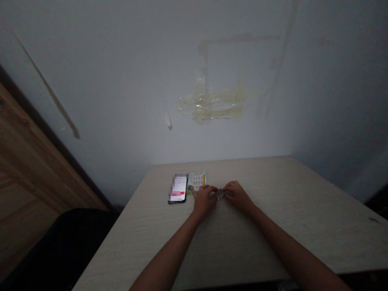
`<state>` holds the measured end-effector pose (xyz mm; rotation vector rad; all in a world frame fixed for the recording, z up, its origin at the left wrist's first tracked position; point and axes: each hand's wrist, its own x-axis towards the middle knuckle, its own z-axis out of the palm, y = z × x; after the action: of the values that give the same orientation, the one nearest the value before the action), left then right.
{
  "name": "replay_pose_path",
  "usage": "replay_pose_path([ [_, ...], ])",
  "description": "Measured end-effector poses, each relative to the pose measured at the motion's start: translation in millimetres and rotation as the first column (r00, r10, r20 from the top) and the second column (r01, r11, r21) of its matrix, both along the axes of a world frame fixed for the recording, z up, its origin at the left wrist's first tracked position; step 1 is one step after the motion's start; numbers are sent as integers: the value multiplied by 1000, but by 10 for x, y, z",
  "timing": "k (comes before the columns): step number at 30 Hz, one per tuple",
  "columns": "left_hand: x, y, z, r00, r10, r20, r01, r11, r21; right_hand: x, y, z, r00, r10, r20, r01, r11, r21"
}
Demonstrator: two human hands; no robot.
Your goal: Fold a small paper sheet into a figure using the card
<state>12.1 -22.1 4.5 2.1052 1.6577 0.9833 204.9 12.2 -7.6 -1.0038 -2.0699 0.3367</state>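
Between my two hands is a small clear, shiny object (pixel 220 195), too small and dim to name for certain. My left hand (pixel 205 199) pinches it from the left, its thumb stretched toward a printed card. From the other side my right hand (pixel 238 195) holds it with closed fingertips. Just beyond my left hand lies the colourful printed card (pixel 197 180), its near part covered by that hand. A smartphone (pixel 178 189) with a lit screen rests flat to the left of the card.
The pale wooden table (pixel 145 242) reaches back to a white wall (pixel 121 101) with peeling clear tape (pixel 212 105). A dark chair back (pixel 69 242) stands at the left edge, near a wooden door (pixel 27 153). A small dark mark (pixel 374 220) shows at the table's right.
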Motion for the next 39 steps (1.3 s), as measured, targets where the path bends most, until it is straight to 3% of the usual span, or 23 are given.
replay_pose_path([
  [12, 8, -7, 18, 999, 31, -41, -31, 1000, -3, -6, -18, -14, 999, 20, -41, -20, 1000, 8],
  [28, -36, -32, 90, 990, 25, -139, -31, 999, -41, -30, -41, 13, 993, -36, 108, 24, 994, 108],
  [39, -112, -11, 96, 979, 0, -204, -9, 999, -44, 29, -10, -4, 982, 33, 188, -52, 994, 97],
])
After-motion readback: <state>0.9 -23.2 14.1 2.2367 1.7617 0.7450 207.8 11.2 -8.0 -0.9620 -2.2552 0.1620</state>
